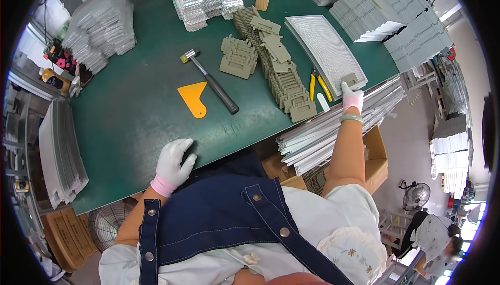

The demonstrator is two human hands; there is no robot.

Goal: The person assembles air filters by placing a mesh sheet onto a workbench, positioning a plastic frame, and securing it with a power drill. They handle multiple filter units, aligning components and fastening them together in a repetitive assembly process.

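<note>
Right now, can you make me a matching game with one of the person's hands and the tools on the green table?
1. Hammer
2. Scraper
3. Pliers
4. Right hand

A. Yellow handles
B. At the near end of the mesh panel
C. Black grip, metal head
D. Flat and orange, no separate handle

Pairs: 1-C, 2-D, 3-A, 4-B

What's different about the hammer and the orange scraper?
The hammer is long and narrow, while the orange scraper is short and wide. The hammer has a dark grip and a shiny metal part near its head; the orange scraper is one bright colour. Both lie on the green table.
</note>
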